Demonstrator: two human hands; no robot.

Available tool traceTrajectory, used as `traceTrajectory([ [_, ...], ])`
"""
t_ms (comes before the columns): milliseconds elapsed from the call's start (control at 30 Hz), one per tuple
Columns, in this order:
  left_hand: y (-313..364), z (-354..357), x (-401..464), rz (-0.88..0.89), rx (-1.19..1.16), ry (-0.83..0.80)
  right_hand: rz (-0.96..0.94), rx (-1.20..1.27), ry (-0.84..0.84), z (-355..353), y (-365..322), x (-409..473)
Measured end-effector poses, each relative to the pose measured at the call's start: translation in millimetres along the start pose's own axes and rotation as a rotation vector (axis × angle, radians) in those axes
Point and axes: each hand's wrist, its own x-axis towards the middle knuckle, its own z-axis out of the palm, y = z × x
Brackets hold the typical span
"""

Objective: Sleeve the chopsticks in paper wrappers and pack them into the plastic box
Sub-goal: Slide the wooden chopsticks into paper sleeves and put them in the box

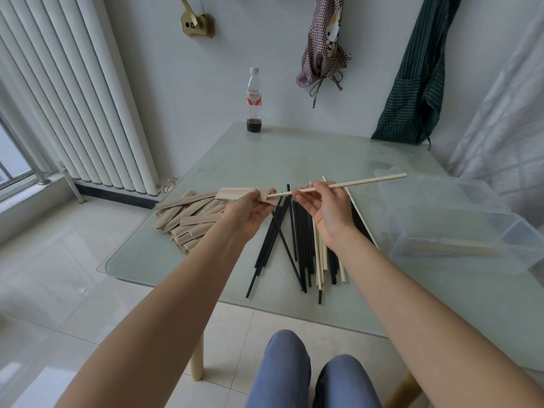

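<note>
My left hand pinches a tan paper wrapper at its open end, above the table. My right hand pinches a pale wooden chopstick near its left part, and the chopstick's tip sits at the wrapper's mouth. Under my hands lies a loose heap of black and pale chopsticks. A pile of empty paper wrappers lies to the left. The clear plastic box stands at the right, with sleeved chopsticks lying in its bottom.
The glass table has its near-left corner beside tiled floor. A plastic bottle with dark liquid stands at the far edge. Aprons hang on the wall behind, a radiator stands at the left, and my knees are under the table's front edge.
</note>
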Motion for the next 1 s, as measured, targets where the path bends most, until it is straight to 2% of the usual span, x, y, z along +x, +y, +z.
traceTrajectory([
  [133, 0.1, -1.5, 1.8, 0.012, -0.022, -0.053, 0.037, 0.024, -0.009, -1.5, 3.9, -0.6],
  [300, -0.2, -2.1, 7.2, 0.08, -0.176, -0.063, 0.156, 0.066, -0.006, -3.6, 13.7, -6.1],
  [467, -3.8, -2.0, 6.5, 0.185, -0.153, -0.025, 0.236, 0.182, 0.03, -2.9, 19.9, -12.3],
  [633, -10.6, 0.8, -1.5, 0.275, -0.106, 0.02, 0.241, 0.134, 0.047, 3.3, 13.0, -9.6],
  [800, -13.2, 11.8, -8.8, 0.296, -0.094, -0.013, 0.29, 0.124, 0.018, 12.1, 8.0, -8.7],
  [867, -9.0, 10.1, -7.6, 0.298, -0.111, 0.002, 0.316, -0.055, -0.045, 8.7, 1.8, -11.4],
  [900, -6.5, 8.0, -6.1, 0.304, -0.123, 0.024, 0.291, -0.236, -0.069, 6.2, -1.4, -12.6],
  [933, -4.4, 5.6, -4.4, 0.309, -0.137, 0.051, 0.217, -0.434, -0.076, 3.6, -3.5, -13.1],
  [1000, -3.6, 1.5, -2.1, 0.314, -0.143, 0.1, -0.05, -0.751, -0.054, -0.6, -7.9, -11.4],
])
